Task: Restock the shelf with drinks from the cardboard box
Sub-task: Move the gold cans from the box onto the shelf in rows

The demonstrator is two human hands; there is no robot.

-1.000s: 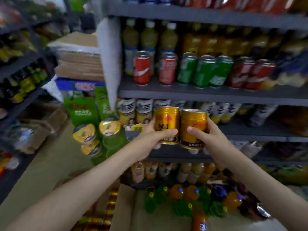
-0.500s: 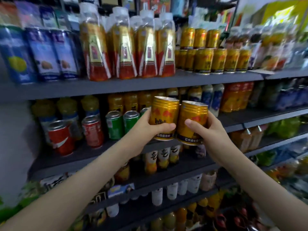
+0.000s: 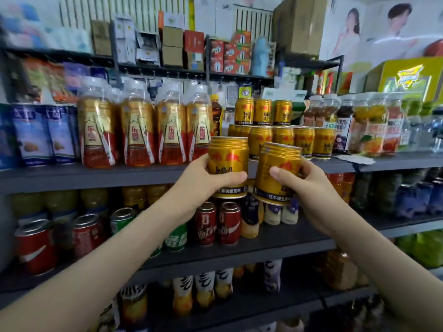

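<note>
Head view: left hand (image 3: 205, 180) grips the left can (image 3: 227, 159), thumb across its front, fingers curled behind; right hand (image 3: 311, 188) clamps the right can (image 3: 278, 164), slightly tilted, just beside the first; both gold cans are held in front of the grey shelf (image 3: 72, 176), before a two-tier stack (image 3: 282, 137) of matching cans standing on it; bottles (image 3: 136, 130) with gold-and-red labels stand left of the stack, blue cartons (image 3: 31, 135) further left; red cans (image 3: 217, 224) sit on the shelf below.
</note>
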